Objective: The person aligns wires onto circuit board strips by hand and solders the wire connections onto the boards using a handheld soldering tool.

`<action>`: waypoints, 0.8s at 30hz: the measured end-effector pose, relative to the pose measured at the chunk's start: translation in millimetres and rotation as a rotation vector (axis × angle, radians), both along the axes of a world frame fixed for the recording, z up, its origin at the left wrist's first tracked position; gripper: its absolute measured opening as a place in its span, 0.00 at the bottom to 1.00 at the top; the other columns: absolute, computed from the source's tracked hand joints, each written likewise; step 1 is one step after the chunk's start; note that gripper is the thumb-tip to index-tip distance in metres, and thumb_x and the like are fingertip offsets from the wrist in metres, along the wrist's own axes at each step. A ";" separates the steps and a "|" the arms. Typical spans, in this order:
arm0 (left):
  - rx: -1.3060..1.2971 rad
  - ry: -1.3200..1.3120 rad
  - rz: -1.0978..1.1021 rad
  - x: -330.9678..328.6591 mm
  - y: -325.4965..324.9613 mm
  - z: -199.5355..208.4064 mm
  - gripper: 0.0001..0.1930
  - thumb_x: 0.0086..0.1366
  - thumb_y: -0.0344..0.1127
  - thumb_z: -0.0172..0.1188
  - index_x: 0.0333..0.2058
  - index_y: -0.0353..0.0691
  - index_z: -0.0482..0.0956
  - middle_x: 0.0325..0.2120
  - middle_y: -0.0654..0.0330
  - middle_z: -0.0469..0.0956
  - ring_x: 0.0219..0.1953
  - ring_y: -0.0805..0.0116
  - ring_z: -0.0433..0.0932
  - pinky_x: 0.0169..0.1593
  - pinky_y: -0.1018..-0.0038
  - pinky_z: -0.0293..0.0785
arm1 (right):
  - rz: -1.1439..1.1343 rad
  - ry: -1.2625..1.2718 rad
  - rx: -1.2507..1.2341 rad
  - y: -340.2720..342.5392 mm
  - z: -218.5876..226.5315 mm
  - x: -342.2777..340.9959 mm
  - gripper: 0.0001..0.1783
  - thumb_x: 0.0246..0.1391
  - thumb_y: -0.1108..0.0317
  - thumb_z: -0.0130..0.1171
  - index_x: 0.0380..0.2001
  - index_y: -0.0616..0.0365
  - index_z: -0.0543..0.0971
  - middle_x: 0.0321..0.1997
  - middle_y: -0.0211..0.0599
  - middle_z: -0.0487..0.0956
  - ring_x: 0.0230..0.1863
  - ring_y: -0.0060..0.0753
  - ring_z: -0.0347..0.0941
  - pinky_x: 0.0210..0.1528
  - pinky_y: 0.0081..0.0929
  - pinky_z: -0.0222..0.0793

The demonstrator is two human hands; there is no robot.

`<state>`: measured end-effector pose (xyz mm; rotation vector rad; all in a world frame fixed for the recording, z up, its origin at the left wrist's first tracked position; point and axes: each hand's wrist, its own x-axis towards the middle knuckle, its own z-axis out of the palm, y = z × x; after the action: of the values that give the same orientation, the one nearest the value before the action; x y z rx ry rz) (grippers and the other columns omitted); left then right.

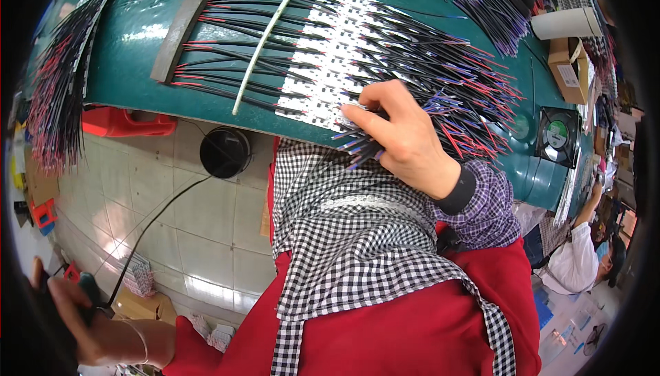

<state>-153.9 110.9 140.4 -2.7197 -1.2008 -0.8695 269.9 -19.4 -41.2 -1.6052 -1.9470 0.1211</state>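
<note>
A white panel of small boards (328, 60) lies on the green table, with black wires fanning out from both sides. My right hand (405, 135) rests at its near right corner, thumb and forefinger bent together. What sits between those fingertips is hidden. Under and beside this palm, loose black wires (364, 148) with red and purple ends stick out past the table edge. Far off at the lower left, my left hand (75, 314) is wrapped round a dark corded hand tool (88, 290) with a greenish part; its kind is unclear.
A grey bar (189, 22) and a pale rod (271, 29) cross the left-hand wires. More wired strips (58, 87) hang off the table's left end. A small fan (558, 137) and a cardboard box (569, 70) stand right. Below are a black bucket (225, 152) and a cord (148, 221). A co-worker (574, 259) sits right.
</note>
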 end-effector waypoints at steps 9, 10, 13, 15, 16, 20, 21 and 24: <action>-0.489 -0.753 0.126 76.4 -41.6 -121.4 0.24 0.57 0.19 0.60 0.55 0.21 0.75 0.43 0.46 0.82 0.16 0.77 0.66 0.22 0.80 0.60 | -0.116 0.002 0.116 -6.2 7.0 -8.6 0.33 0.43 0.78 0.62 0.58 0.57 0.82 0.40 0.38 0.73 0.39 0.37 0.72 0.37 0.31 0.71; -0.680 -0.817 0.186 88.0 -54.8 -125.8 0.22 0.59 0.18 0.62 0.55 0.25 0.77 0.43 0.49 0.83 0.18 0.78 0.69 0.23 0.80 0.64 | -0.107 -0.028 0.067 -2.5 7.3 -12.9 0.31 0.47 0.78 0.61 0.58 0.59 0.80 0.39 0.37 0.72 0.38 0.37 0.72 0.38 0.30 0.71; -1.055 -0.897 0.240 117.3 -81.0 -126.6 0.23 0.60 0.19 0.68 0.55 0.30 0.79 0.44 0.53 0.84 0.33 0.73 0.80 0.31 0.78 0.76 | -0.032 -0.102 0.020 -1.4 1.5 -13.4 0.30 0.46 0.76 0.61 0.57 0.62 0.79 0.39 0.38 0.72 0.38 0.37 0.72 0.39 0.32 0.71; -0.947 -0.787 0.183 115.1 -91.5 -152.4 0.24 0.58 0.14 0.61 0.55 0.27 0.76 0.42 0.50 0.83 0.20 0.77 0.71 0.22 0.82 0.67 | -0.021 -0.087 0.065 0.6 0.6 -13.1 0.23 0.46 0.75 0.62 0.50 0.64 0.81 0.37 0.36 0.73 0.38 0.36 0.73 0.37 0.32 0.70; -0.952 -0.789 0.181 113.8 -94.6 -160.5 0.24 0.58 0.14 0.61 0.55 0.27 0.76 0.42 0.50 0.83 0.20 0.77 0.71 0.22 0.82 0.67 | -0.018 -0.109 0.094 0.6 -1.8 -12.8 0.21 0.45 0.74 0.62 0.47 0.64 0.82 0.36 0.35 0.74 0.37 0.35 0.74 0.36 0.31 0.69; -1.035 -0.665 0.086 116.5 -105.0 -162.5 0.21 0.60 0.15 0.63 0.53 0.28 0.80 0.41 0.54 0.84 0.23 0.77 0.75 0.26 0.80 0.70 | -0.034 -0.157 0.141 1.4 -8.5 -14.1 0.15 0.44 0.72 0.62 0.39 0.62 0.83 0.33 0.32 0.74 0.35 0.32 0.74 0.34 0.30 0.67; -1.098 -0.668 0.120 118.4 -106.6 -160.2 0.20 0.60 0.16 0.64 0.53 0.29 0.81 0.41 0.55 0.84 0.26 0.75 0.78 0.29 0.79 0.74 | -0.037 -0.170 0.146 1.5 -8.9 -14.6 0.16 0.44 0.71 0.62 0.39 0.61 0.83 0.32 0.31 0.74 0.35 0.32 0.74 0.34 0.30 0.67; -0.863 -0.540 -0.001 129.4 -101.0 -163.6 0.15 0.57 0.18 0.68 0.45 0.30 0.84 0.37 0.55 0.85 0.33 0.67 0.83 0.39 0.73 0.80 | -0.025 -0.202 0.126 2.7 -8.7 -15.5 0.16 0.43 0.70 0.61 0.38 0.61 0.83 0.31 0.30 0.72 0.35 0.32 0.73 0.35 0.31 0.67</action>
<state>-24.6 9.8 -23.2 -3.1861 -2.0830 -1.4142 254.4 -16.6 -49.9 -1.6095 -2.0398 -0.1771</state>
